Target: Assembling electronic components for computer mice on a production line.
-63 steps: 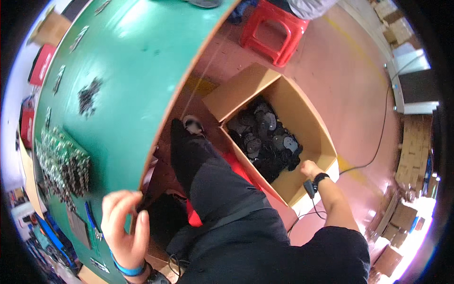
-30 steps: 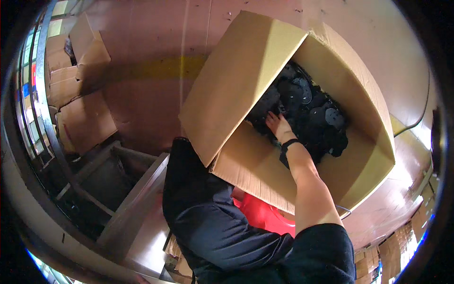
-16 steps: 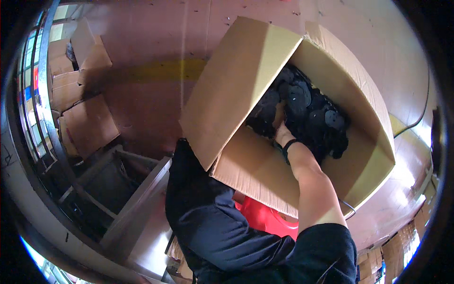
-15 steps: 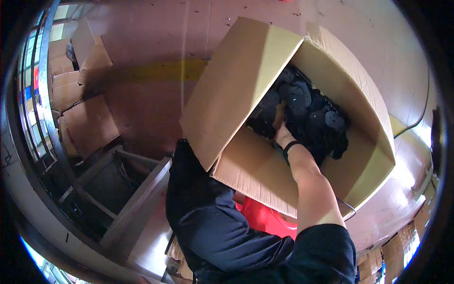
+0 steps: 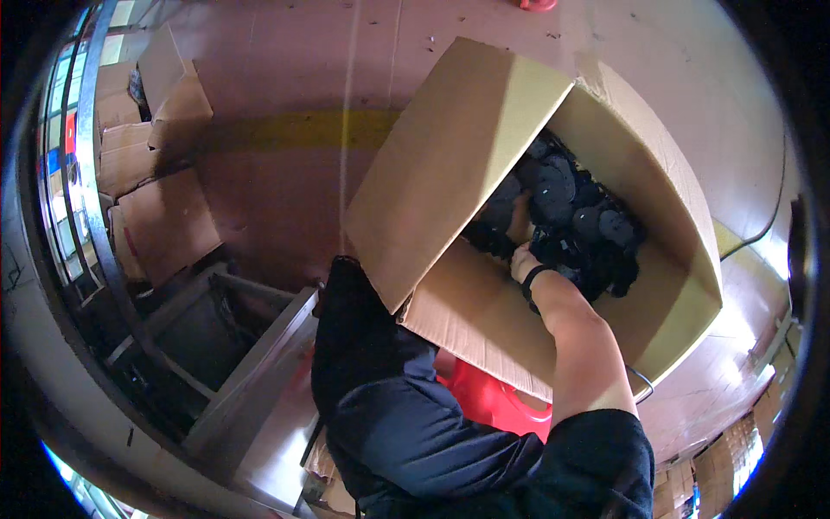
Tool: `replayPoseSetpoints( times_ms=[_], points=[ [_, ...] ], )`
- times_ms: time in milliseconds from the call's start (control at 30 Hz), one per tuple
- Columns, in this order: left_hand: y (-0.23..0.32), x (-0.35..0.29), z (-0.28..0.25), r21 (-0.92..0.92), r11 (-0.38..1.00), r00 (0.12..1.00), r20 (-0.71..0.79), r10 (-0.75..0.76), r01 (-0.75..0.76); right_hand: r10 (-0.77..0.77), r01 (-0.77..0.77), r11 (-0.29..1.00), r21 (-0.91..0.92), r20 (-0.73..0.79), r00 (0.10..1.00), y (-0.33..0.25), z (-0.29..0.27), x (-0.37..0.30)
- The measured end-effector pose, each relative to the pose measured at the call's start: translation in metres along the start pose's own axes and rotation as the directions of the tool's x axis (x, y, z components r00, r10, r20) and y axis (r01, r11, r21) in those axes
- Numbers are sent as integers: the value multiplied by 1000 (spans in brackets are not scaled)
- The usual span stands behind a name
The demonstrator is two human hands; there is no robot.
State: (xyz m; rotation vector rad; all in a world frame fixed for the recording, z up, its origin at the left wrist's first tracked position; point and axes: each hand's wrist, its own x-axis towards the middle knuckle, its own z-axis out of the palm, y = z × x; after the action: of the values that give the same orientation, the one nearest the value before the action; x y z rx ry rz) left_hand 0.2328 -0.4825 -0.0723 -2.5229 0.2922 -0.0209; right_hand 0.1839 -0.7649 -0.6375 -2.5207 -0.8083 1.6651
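**Right hand in box of black parts**

Right hand (image 5: 521, 227) reaches into open cardboard box (image 5: 484, 164) on the floor, right of centre, buried among black round parts (image 5: 579, 221). Fingers hidden in the pile, grip cannot be told. Dark band on wrist. Left hand out of view. Red stool (image 5: 493, 402) near, under the box edge.

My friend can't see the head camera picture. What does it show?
A person's right hand reaches into an open cardboard box on the floor, among a pile of black round parts. More cardboard boxes lie at the left.
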Motion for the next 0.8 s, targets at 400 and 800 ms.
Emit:
replayPoseSetpoints(
  times_ms=[400, 800],
  points=[
    [7, 9, -4, -102, 985, 989, -73, 132, -139, 692, 394, -287, 873, -95, 715, 96, 2, -100],
    [-13, -15, 7, -67, 998, 999, -47, -8, 5, 808, 23, -494, 869, 449, 382, 115, 32, -43]
  ],
)
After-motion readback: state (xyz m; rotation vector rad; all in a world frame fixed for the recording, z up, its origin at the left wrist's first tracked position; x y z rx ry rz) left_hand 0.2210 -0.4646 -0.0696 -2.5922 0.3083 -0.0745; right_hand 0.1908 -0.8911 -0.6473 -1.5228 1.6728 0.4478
